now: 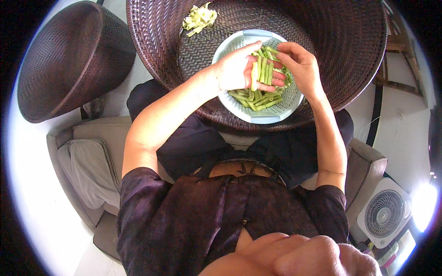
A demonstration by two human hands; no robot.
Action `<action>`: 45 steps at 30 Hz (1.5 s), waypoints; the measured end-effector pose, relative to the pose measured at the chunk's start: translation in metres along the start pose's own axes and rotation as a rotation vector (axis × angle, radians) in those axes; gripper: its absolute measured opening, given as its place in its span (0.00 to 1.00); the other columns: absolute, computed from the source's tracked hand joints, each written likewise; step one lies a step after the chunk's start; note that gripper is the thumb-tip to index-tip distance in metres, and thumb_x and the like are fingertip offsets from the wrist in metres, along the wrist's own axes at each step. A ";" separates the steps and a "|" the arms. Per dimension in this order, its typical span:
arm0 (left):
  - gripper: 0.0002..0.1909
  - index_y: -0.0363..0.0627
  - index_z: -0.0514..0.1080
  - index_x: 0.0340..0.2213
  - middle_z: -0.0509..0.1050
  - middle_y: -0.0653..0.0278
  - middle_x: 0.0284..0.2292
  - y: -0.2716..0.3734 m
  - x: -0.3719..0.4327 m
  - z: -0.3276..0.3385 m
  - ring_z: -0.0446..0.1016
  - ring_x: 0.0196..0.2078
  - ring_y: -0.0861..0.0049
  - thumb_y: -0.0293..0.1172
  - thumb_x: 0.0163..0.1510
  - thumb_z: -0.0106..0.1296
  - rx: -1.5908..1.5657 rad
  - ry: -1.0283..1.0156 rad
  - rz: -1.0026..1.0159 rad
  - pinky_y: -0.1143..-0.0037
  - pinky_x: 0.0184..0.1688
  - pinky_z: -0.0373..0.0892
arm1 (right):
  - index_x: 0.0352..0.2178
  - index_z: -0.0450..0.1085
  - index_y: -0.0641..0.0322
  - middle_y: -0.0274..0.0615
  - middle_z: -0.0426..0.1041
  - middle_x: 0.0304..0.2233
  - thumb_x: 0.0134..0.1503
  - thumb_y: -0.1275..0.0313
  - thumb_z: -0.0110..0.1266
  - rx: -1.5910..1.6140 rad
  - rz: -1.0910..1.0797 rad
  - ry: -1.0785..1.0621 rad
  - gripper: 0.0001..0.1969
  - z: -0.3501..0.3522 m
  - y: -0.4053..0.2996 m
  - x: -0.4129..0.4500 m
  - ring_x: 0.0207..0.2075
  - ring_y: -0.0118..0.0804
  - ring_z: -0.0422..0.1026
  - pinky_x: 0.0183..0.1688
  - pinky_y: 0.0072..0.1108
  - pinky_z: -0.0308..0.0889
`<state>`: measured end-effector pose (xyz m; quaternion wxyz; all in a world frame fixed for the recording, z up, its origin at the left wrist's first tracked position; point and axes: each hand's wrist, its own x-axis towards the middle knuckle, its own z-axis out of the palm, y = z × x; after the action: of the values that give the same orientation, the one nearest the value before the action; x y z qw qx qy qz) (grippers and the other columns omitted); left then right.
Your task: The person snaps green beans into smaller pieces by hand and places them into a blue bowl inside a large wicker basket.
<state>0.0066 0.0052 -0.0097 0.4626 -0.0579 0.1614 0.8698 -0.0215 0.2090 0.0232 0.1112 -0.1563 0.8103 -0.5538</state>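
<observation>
My left hand (247,70) is palm up above a pale blue plastic colander (228,100), with several cut green bean pieces (264,70) lying side by side across its palm and fingers. At the colander's far right side, my right hand (297,63) has its thumb and forefinger at the end of a green bean piece (272,50); whether they pinch it is hard to tell. More cut bean pieces (257,100) lie in the colander under my hands. The colander stands inside a large dark woven basket (203,51).
A pile of pale yellow-green scraps (199,19) lies in the basket, left of the colander. Another dark woven basket (76,62) stands tilted at the left. A grey armchair (100,131) is around me, and a white fan (383,214) stands at the lower right.
</observation>
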 end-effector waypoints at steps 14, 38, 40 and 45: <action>0.35 0.31 0.60 0.52 0.70 0.46 0.47 0.002 -0.002 -0.004 0.72 0.48 0.49 0.56 0.61 0.38 -0.107 0.049 0.028 0.51 0.56 0.63 | 0.34 0.74 0.63 0.47 0.76 0.32 0.50 0.79 0.53 -0.496 -0.577 0.008 0.09 0.015 -0.003 0.000 0.35 0.47 0.75 0.40 0.31 0.70; 0.18 0.32 0.64 0.51 0.70 0.44 0.49 0.044 -0.020 -0.006 0.70 0.53 0.54 0.26 0.59 0.42 0.278 0.162 0.379 0.63 0.55 0.68 | 0.35 0.72 0.63 0.47 0.72 0.34 0.51 0.74 0.55 -0.542 -0.290 -0.054 0.08 0.006 -0.006 -0.005 0.33 0.47 0.74 0.37 0.31 0.69; 0.20 0.33 0.63 0.52 0.70 0.45 0.49 0.042 -0.022 0.003 0.70 0.52 0.56 0.28 0.60 0.42 0.273 0.207 0.356 0.64 0.56 0.67 | 0.34 0.72 0.63 0.47 0.72 0.33 0.51 0.73 0.55 -0.576 -0.270 -0.124 0.08 0.007 -0.009 -0.008 0.33 0.47 0.74 0.38 0.31 0.69; 0.21 0.31 0.63 0.51 0.70 0.44 0.48 0.039 -0.021 0.001 0.71 0.51 0.57 0.31 0.60 0.41 0.258 0.301 0.351 0.64 0.55 0.67 | 0.30 0.73 0.61 0.44 0.70 0.29 0.48 0.68 0.58 -0.798 -0.296 -0.338 0.09 0.019 -0.015 -0.031 0.34 0.46 0.73 0.37 0.33 0.70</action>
<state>-0.0136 -0.0313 0.0056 0.2787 -0.0984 0.3455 0.8906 0.0164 0.1992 0.0299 0.0924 -0.3892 0.8997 -0.1749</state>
